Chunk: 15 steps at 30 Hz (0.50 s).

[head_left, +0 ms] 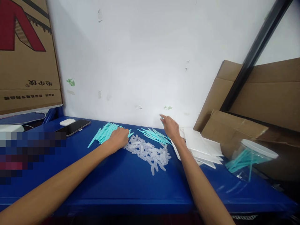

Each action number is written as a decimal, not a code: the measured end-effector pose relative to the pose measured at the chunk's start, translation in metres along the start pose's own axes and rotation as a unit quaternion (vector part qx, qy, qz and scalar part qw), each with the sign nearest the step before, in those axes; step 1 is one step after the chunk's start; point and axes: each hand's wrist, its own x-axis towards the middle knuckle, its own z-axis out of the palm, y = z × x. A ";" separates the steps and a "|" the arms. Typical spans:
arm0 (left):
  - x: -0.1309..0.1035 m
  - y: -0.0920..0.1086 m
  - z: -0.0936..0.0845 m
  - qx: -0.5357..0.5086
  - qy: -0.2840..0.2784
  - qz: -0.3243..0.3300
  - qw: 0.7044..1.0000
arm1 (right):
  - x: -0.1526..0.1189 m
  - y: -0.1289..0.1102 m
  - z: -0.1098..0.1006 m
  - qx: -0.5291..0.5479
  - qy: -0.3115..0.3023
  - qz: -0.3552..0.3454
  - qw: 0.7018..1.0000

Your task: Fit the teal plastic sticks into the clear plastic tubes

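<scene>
The left hand (120,137) is curled low over the right end of a fanned pile of turquoise sticks (103,133) on the blue worktop (112,184). Its fingertips are hidden behind the knuckles, so I cannot tell whether it grips one. The right hand (171,125) is up near the white wall (140,56), fingers bent forward and fairly narrow; I cannot tell if anything is pinched there (a speck of turquoise shows by the fingertips). Beside its wrist lies a second bunch of sticks (153,135), more loosely spread. In front of both piles, between the forearms, is a scattered heap of small frosted caps (150,152). White paper packets (202,143) are stacked just right of the right wrist. Further right is a clear jar (250,161) with a white lid (260,148), more turquoise sticks leaning inside, near brown cardboard (234,126). At the far left of the worktop, a dark phone (77,127) lies just beside a small white case (67,122), below a printed cardboard box (25,72).
</scene>
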 end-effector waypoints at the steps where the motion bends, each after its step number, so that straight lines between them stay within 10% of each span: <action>1: 0.000 0.001 0.000 0.002 0.000 0.000 1.000 | -0.001 0.001 0.003 -0.006 -0.025 -0.019 0.999; 8: 0.001 0.002 0.003 0.007 -0.001 0.001 1.000 | -0.005 -0.003 0.011 0.042 -0.156 -0.067 0.985; 15: 0.000 0.002 0.004 -0.005 0.007 -0.008 1.000 | 0.003 0.004 -0.008 0.074 -0.294 0.036 0.952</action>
